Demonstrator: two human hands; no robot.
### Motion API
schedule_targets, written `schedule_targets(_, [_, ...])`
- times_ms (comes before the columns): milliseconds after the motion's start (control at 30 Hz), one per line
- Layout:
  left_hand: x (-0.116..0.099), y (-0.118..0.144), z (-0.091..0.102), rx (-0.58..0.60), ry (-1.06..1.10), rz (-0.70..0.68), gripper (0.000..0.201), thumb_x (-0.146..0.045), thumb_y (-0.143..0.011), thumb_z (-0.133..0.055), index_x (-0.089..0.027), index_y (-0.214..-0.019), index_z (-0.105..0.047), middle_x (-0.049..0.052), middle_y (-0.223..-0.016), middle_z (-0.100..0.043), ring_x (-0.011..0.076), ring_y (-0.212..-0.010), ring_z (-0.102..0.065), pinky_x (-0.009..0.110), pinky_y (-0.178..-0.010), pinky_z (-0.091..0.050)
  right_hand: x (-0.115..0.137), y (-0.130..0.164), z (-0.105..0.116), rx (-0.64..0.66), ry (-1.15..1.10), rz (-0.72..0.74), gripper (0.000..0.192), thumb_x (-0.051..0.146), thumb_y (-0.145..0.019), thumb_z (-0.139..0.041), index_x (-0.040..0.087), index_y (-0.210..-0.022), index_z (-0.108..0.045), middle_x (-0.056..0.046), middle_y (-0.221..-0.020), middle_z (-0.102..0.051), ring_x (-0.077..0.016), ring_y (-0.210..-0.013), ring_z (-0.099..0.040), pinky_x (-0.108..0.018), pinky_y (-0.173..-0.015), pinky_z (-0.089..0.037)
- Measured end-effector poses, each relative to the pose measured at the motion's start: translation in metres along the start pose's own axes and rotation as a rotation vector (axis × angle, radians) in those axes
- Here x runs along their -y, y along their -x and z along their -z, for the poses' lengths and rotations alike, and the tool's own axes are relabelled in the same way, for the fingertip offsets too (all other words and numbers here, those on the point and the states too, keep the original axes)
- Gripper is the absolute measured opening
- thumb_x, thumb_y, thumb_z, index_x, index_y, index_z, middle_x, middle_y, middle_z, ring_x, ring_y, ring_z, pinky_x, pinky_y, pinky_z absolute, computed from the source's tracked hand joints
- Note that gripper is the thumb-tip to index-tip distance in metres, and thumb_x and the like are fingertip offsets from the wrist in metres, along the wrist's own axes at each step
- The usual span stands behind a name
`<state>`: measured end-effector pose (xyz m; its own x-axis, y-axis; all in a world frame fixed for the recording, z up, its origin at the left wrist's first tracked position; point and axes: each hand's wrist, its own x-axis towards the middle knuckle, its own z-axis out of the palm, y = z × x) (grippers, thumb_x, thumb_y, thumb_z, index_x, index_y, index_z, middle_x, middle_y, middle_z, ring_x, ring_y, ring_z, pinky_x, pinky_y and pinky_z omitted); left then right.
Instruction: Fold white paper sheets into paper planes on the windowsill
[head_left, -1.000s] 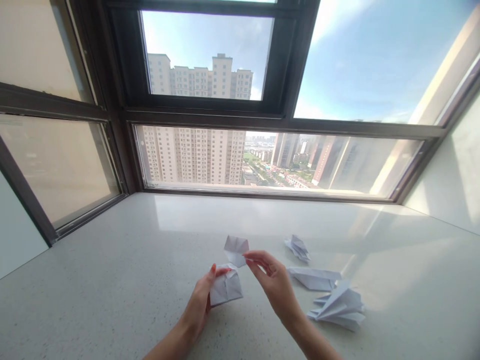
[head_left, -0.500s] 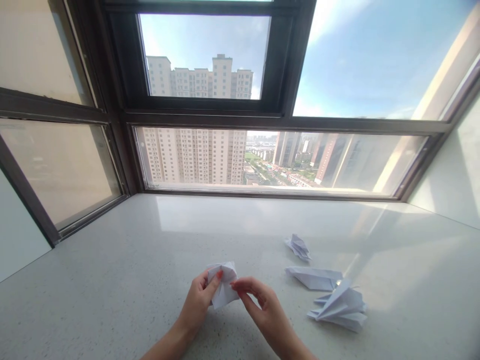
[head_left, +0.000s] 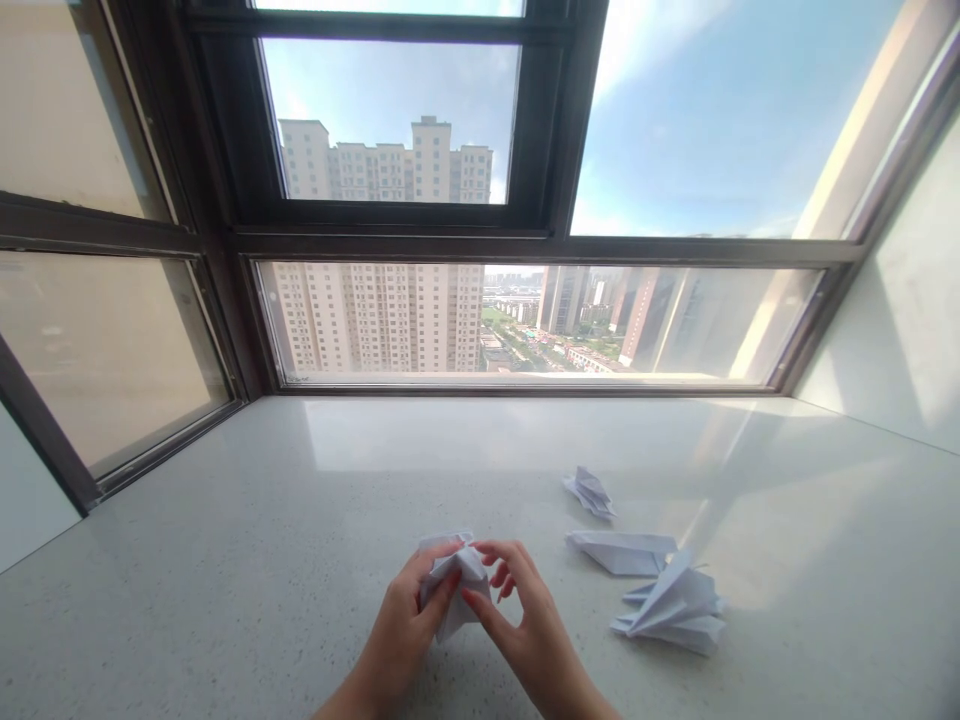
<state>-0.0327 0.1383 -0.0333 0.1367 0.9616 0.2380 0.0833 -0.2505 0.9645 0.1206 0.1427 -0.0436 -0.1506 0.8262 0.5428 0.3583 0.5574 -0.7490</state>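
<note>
left hand (head_left: 401,615): grip clamped on paper (head_left: 472,568) | right hand (head_left: 531,618): grip closed on paper's right side | paper: creased, between both hands, over sill (head_left: 225,580) | right of hands: small piece (head_left: 590,493), long piece (head_left: 624,553), fan (head_left: 675,608), all folded, white

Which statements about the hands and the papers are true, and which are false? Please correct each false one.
1. The left hand and the right hand both touch one folded paper. True.
2. The three other papers lie to the left of the hands. False: the small paper, the long paper and the fan-shaped paper lie to the right.
3. The small paper is the nearest of these three to the window. True.
4. The fan-shaped paper is in the right hand's grip. False: it lies on the sill.
</note>
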Motion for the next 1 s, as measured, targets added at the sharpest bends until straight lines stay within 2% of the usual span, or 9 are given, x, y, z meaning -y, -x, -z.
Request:
schedule_targets(67, [0.000, 0.001, -0.001, 0.006, 0.002, 0.014, 0.035, -0.036, -0.075, -0.055, -0.020, -0.106, -0.058, 0.008, -0.111, -0.059, 0.0237, -0.104, -0.051, 0.031, -0.091, -0.037, 0.001, -0.001, 0.000, -0.012, 0.008, -0.034, 0.027, 0.025, -0.071, -0.059, 0.023, -0.098, -0.055, -0.003, -0.082, -0.059, -0.0157, -0.068, -0.055, -0.026, -0.058, -0.047])
schedule_targets(200, [0.007, 0.004, -0.004, 0.032, 0.076, 0.061, 0.046, -0.037, -0.076, -0.055, -0.021, -0.116, -0.038, 0.007, -0.099, -0.061, 0.0182, -0.081, -0.058, 0.028, -0.074, -0.045, 0.003, -0.002, 0.002, -0.048, 0.009, -0.125, 0.015, 0.029, -0.074, -0.057, 0.021, -0.087, -0.059, -0.003, -0.076, -0.061, -0.0161, -0.067, -0.054, -0.026, -0.058, -0.045])
schedule_targets(300, [0.013, 0.006, -0.008, -0.020, 0.195, 0.068, 0.042, -0.042, -0.073, -0.056, -0.025, -0.102, -0.030, 0.004, -0.095, -0.059, 0.0142, -0.069, -0.058, 0.025, -0.061, -0.046, 0.005, -0.003, 0.004, -0.064, -0.014, -0.138, 0.014, 0.032, -0.074, -0.056, 0.021, -0.081, -0.061, -0.002, -0.073, -0.062, -0.0159, -0.066, -0.053, -0.025, -0.057, -0.044])
schedule_targets(400, [0.014, 0.006, -0.010, -0.062, 0.221, 0.076, 0.033, -0.043, -0.073, -0.055, -0.024, -0.085, -0.032, -0.001, -0.081, -0.056, 0.0094, -0.057, -0.052, 0.018, -0.048, -0.039, 0.007, -0.003, 0.005, -0.077, -0.036, -0.138, 0.016, 0.034, -0.075, -0.056, 0.021, -0.080, -0.063, -0.002, -0.072, -0.061, -0.0155, -0.066, -0.052, -0.025, -0.058, -0.043])
schedule_targets(533, [0.014, 0.004, -0.008, -0.005, 0.184, 0.081, 0.028, -0.041, -0.074, -0.056, -0.021, -0.076, -0.036, -0.006, -0.065, -0.043, 0.0066, -0.051, -0.043, 0.016, -0.044, -0.032, 0.009, -0.003, 0.006, -0.073, -0.043, -0.116, 0.019, 0.036, -0.076, -0.055, 0.020, -0.068, -0.062, -0.001, -0.065, -0.058, -0.0153, -0.065, -0.050, -0.025, -0.060, -0.042])
schedule_targets(633, [0.015, 0.003, -0.005, 0.015, 0.187, 0.099, 0.027, -0.039, -0.072, -0.058, -0.020, -0.077, -0.039, -0.006, -0.064, -0.042, 0.0074, -0.053, -0.042, 0.016, -0.046, -0.032, 0.008, -0.002, 0.005, -0.049, -0.098, -0.139, 0.021, 0.036, -0.076, -0.054, 0.019, -0.065, -0.060, -0.001, -0.064, -0.057, -0.0147, -0.064, -0.051, -0.025, -0.059, -0.041])
schedule_targets(833, [0.011, 0.005, -0.006, 0.099, 0.159, 0.143, 0.024, -0.037, -0.073, -0.058, -0.017, -0.082, -0.048, -0.002, -0.068, -0.051, 0.0106, -0.061, -0.048, 0.019, -0.054, -0.038, 0.005, 0.000, 0.002, 0.019, -0.354, -0.359, 0.026, 0.042, -0.074, -0.055, 0.017, -0.068, -0.058, 0.002, -0.057, -0.054, -0.0104, -0.050, -0.047, -0.021, -0.045, -0.038])
schedule_targets(1000, [0.007, 0.007, -0.007, 0.054, 0.089, 0.131, 0.024, -0.039, -0.075, -0.054, -0.016, -0.080, -0.054, 0.000, -0.070, -0.053, 0.0125, -0.064, -0.049, 0.021, -0.056, -0.039, 0.009, -0.001, 0.001, 0.016, -0.421, -0.426, 0.029, 0.045, -0.072, -0.057, 0.016, -0.071, -0.056, 0.004, -0.052, -0.051, -0.0078, -0.041, -0.042, -0.018, -0.035, -0.031])
